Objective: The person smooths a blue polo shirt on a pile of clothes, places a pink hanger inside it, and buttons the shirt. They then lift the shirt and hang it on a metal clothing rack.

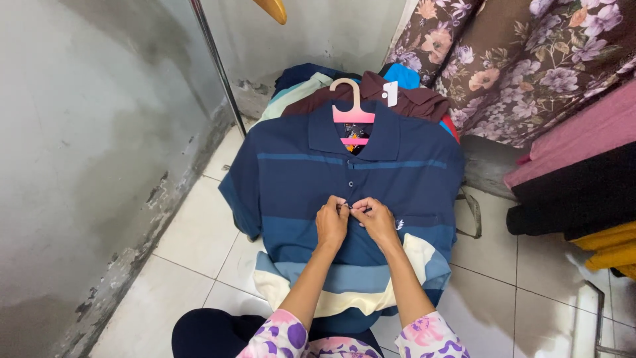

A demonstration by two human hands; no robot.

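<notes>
polo [298, 179] lying flat on clothes pile [371, 86] over tiled floor [199, 245], pink hanger [353, 109] sitting in collar | left hand [331, 222] and right hand [376, 220] both pinching placket at lowest button, fingertips closed, touching

Soft even daylight, sharp focus, edges bowed.

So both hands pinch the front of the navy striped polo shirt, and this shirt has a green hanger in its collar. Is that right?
Not quite: the hanger is pink, not green, as the head view shows. The rest holds: the left hand and right hand pinch the front of the navy striped polo shirt, and the hanger sits in its collar.
</notes>
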